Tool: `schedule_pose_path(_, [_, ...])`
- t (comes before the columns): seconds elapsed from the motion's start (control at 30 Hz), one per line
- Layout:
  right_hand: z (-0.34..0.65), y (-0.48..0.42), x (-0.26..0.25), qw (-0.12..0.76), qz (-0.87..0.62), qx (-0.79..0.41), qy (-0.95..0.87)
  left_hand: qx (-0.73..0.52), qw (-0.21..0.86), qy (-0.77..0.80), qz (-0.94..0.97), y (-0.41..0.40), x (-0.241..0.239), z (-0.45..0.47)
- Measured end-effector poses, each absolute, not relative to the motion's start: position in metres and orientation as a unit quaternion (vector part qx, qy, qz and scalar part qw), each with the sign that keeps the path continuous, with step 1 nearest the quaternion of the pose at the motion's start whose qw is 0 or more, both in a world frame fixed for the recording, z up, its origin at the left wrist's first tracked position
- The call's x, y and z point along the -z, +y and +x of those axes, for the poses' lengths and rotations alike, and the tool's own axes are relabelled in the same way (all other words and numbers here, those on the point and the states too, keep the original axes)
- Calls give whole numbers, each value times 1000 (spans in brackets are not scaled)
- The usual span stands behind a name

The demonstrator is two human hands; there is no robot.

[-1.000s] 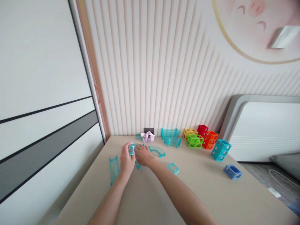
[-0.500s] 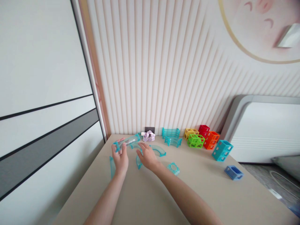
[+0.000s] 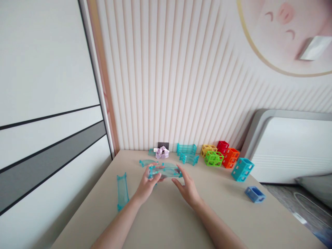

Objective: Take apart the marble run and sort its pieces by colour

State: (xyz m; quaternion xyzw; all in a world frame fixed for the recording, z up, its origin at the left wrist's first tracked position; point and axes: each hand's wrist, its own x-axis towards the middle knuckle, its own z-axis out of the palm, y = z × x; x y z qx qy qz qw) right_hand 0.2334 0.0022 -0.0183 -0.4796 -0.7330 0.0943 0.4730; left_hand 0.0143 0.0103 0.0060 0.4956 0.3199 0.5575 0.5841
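Note:
A clear tube with teal ends (image 3: pixel 166 173) lies level between my hands, lifted above the table. My left hand (image 3: pixel 147 184) is closed around its left end, thumb in front and fingers behind. At the right end, the thumb and fingers of my right hand (image 3: pixel 188 188) grip a teal end piece (image 3: pixel 181 172). Behind the tube is a curved teal track piece, mostly covered. Another curved teal piece (image 3: pixel 147 162) rests just beyond my left hand. To the left lies a straight teal track (image 3: pixel 122 192).
Short teal tracks (image 3: pixel 188 158) and a lilac ribbon-like object (image 3: pixel 162 152) sit along the wall. Farther right are block frames in green (image 3: pixel 214 159), yellow (image 3: pixel 208 150), red (image 3: pixel 222 146), orange (image 3: pixel 230 158), teal (image 3: pixel 242 169) and blue (image 3: pixel 255 194).
My left hand has brought the tube rightward and lower, in front of me. My right hand has moved right to the tube's end. The teal ring piece no longer shows on the table.

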Motion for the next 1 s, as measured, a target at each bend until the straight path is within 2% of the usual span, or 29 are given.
schedule_pose_path(0.17, [252,2,16,484,-509,-49,-710,-474,638,279,538,1,-3,22])
schedule_pose_path(0.27, [259,3,11,478,-518,-20,-709,-468,592,283,592,2,8,25])
schedule_pose_path(0.4, [264,5,10,465,-535,5,-705,-462,407,332,715,6,15,24])
schedule_pose_path(0.53, [260,5,10,514,-542,13,-664,-408,163,385,812,4,3,13])
schedule_pose_path(0.63, [253,1,9,539,-522,-30,-660,-345,11,448,825,-2,0,-11])
schedule_pose_path(0.7, [247,-3,9,536,-513,-70,-667,-321,-47,511,796,-7,7,-36])
schedule_pose_path(0.8, [237,-10,13,521,-507,-120,-676,-270,-64,599,751,-14,24,-77])
schedule_pose_path(1.0, [223,-20,18,494,-492,-154,-700,-182,6,658,730,-21,46,-125])
